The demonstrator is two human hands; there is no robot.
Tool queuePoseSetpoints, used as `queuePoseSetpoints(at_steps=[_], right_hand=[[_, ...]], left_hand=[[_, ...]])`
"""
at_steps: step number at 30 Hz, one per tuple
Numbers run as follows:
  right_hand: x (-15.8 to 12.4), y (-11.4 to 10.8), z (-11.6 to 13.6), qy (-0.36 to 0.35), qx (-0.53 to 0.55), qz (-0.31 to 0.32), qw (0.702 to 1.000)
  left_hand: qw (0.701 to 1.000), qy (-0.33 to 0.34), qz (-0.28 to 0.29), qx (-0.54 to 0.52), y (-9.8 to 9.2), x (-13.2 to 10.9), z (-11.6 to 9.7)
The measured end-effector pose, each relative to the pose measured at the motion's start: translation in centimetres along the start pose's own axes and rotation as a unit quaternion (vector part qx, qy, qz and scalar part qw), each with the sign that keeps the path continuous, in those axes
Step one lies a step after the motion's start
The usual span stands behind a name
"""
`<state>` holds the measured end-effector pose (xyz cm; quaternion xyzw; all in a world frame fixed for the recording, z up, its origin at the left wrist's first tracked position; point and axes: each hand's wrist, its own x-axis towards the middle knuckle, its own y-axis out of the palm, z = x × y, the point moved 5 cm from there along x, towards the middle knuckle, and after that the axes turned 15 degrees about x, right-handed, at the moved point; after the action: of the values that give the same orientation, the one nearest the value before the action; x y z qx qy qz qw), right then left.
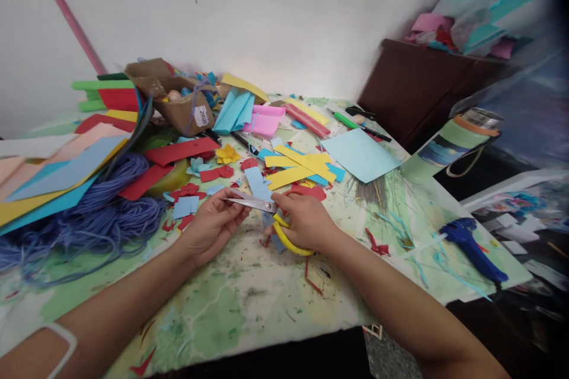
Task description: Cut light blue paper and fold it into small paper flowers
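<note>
My right hand point(306, 220) grips the yellow handles of a pair of scissors point(262, 208), whose blades point left. My left hand point(213, 222) is closed in a pinch just left of the blade tips, holding something small that I cannot make out. A light blue paper strip point(258, 182) lies just beyond the blades. Behind it sit crossed yellow paper strips point(300, 166) on blue ones, and small red paper scraps point(191, 190) lie around both hands.
A pile of blue-purple yarn point(102, 213) and stacked coloured sheets point(57, 174) fill the left. A cardboard box point(178, 98) stands at the back, a light blue square sheet point(360, 154) to the right, a blue glue gun point(473, 246) near the table's right edge.
</note>
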<state>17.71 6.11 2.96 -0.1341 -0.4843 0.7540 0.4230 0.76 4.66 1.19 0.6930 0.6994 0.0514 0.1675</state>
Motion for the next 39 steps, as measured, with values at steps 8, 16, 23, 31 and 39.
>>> queuePoseSetpoints(at_steps=[8, 16, 23, 31, 39], right_hand=[[0.0, 0.0, -0.3, -0.002, 0.01, 0.006, 1.0], [0.4, -1.4, -1.8, 0.048, 0.006, -0.027, 0.998], [0.7, -1.8, -2.8, 0.103, -0.007, -0.041, 0.994], [-0.5, -3.3, -2.2, 0.174, -0.071, -0.035, 0.982], [-6.5, -6.3, -5.1, 0.302, -0.098, -0.068, 0.946]], left_hand=[[1.0, -0.014, 0.003, -0.014, 0.0, 0.0, 0.3], [0.995, -0.068, -0.067, -0.041, -1.2, 0.8, 0.3], [0.988, -0.106, -0.076, -0.084, -1.5, 0.9, 0.2], [0.997, -0.027, -0.063, 0.041, -2.7, 1.9, -0.8], [0.765, 0.184, -0.076, 0.612, -4.4, 2.6, -3.6]])
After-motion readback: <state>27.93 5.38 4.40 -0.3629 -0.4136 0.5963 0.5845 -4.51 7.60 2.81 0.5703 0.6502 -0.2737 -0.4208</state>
